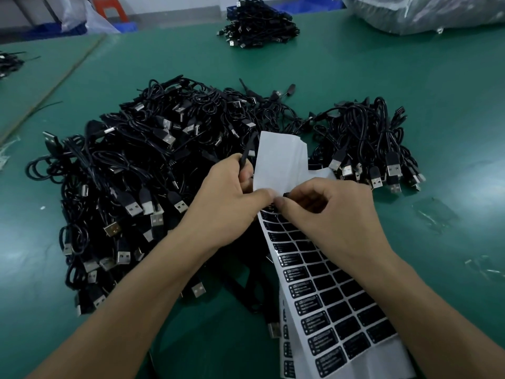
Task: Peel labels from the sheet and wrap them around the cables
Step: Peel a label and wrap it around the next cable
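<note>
A person's two hands meet at the centre of a green table, working over a label sheet that runs from the hands toward 5 o'clock. The lower part of the sheet carries rows of black labels with white print. Its upper part, bare white backing, curls up toward 12 o'clock just behind the fingers.

The left hand has its fingers curled round a thin black cable, which rises toward 12 o'clock, while its thumb lies against the sheet. The right hand pinches a small black label between thumb and forefinger at the top of the printed rows, thumb tip close to the left thumb.

A large heap of black USB cables spreads from the hands toward 9 o'clock, with silver plugs showing throughout. A smaller heap lies at 2 o'clock, just beside the sheet's curled end. A third pile sits well apart at 12 o'clock, near the table's far edge. Clear plastic bags fill the corner at 1 o'clock. Blue crates stand beyond the table at 11 o'clock.
</note>
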A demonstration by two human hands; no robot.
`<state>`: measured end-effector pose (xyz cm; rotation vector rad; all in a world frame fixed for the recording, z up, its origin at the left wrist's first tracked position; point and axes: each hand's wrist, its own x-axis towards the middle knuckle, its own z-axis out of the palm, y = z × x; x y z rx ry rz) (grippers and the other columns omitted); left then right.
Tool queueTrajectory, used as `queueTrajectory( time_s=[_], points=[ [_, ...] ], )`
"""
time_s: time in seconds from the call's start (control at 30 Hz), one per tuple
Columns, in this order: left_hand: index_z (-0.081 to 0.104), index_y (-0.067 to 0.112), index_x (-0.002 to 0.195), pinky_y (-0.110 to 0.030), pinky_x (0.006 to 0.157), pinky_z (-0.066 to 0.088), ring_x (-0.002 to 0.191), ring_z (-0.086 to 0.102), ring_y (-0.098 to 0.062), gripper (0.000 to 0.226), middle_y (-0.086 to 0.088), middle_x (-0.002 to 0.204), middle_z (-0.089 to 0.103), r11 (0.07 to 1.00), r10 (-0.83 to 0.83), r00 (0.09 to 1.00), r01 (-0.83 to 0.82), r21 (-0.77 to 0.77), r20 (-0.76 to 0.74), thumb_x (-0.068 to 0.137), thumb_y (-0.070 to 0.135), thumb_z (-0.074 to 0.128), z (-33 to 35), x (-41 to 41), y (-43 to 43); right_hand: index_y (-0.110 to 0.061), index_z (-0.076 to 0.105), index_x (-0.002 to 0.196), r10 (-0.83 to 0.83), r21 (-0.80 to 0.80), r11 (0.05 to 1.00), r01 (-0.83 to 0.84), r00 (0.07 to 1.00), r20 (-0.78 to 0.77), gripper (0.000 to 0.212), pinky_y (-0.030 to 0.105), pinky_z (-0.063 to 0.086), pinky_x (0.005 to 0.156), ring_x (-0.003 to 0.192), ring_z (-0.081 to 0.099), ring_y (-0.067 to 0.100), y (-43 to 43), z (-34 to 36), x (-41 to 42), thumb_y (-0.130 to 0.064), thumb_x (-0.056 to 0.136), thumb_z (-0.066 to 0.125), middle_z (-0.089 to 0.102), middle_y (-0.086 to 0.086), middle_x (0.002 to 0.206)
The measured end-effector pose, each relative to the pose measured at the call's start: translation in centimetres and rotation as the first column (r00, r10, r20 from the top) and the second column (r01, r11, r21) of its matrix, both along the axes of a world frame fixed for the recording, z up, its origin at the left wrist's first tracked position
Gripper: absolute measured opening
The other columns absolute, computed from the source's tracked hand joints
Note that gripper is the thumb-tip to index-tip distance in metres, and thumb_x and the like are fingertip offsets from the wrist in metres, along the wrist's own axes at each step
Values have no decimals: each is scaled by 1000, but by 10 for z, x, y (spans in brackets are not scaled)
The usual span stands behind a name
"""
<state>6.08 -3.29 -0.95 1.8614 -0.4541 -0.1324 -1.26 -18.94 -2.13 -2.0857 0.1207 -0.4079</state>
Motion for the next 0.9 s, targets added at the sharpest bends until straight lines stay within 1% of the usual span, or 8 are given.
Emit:
queueTrajectory(
  time_s=[0.17,0.37,0.5,0.6,0.73,0.77,0.83,0.9],
  points=[
    [30,22,73,-38,60,39,61,34,-15,43,16,55,32,999,3,1000,-4,46,20,66,27,72,-1,-1,-2,-24,78,77,-17,-38,999,17,1000,2,22,8,49,62,64,66,-5,4,0,0,-45,79,70,69,-19,63],
    [30,22,74,-39,63,41,62,36,-15,41,17,55,33,998,2,1000,-3,58,2,68,26,70,1,-2,-1,-23,79,80,-10,-5,1000,10,1000,-25,11,12,51,60,63,66,0,3,0,1,-31,87,75,71,-20,68],
    [30,21,75,-38,64,42,62,39,-14,40,17,56,34,998,11,1000,-9,61,-21,68,25,69,2,-2,-1,-23,78,77,-23,7,1000,23,999,-29,16,20,52,56,60,66,8,2,0,1,-20,90,70,71,-15,65],
    [30,21,74,-38,63,42,57,40,-9,40,18,53,36,997,14,1000,-13,82,-17,68,26,69,2,-2,-1,-24,77,74,-31,3,1000,31,999,-37,17,23,53,56,58,66,10,1,1,1,-21,88,69,70,-14,65],
    [30,22,72,-42,56,41,55,38,-11,40,13,61,39,983,67,997,-74,168,48,72,21,70,5,-2,2,-22,72,64,-83,-39,996,82,996,-16,21,15,45,48,53,60,6,-5,6,-1,-23,83,64,68,-14,61],
    [30,22,71,-38,53,39,55,36,-11,41,8,64,39,973,84,993,-100,208,86,74,18,70,5,-2,3,-23,69,62,-115,-34,993,115,993,12,21,12,43,48,51,57,2,-8,8,-2,-24,81,62,66,-15,61],
    [30,22,71,-17,47,32,51,34,-6,43,6,69,40,952,95,981,-139,274,169,76,15,73,6,-5,4,-24,65,61,-182,-30,982,185,979,91,20,10,41,48,49,53,0,-12,11,-3,-23,81,61,65,-13,61],
    [30,21,71,-6,57,37,63,39,3,48,9,82,38,931,87,965,-167,324,246,75,15,78,7,-9,2,-23,65,64,-213,-65,971,229,958,189,20,11,41,49,51,52,3,-15,12,-4,-24,83,60,60,-8,55]
  ],
)
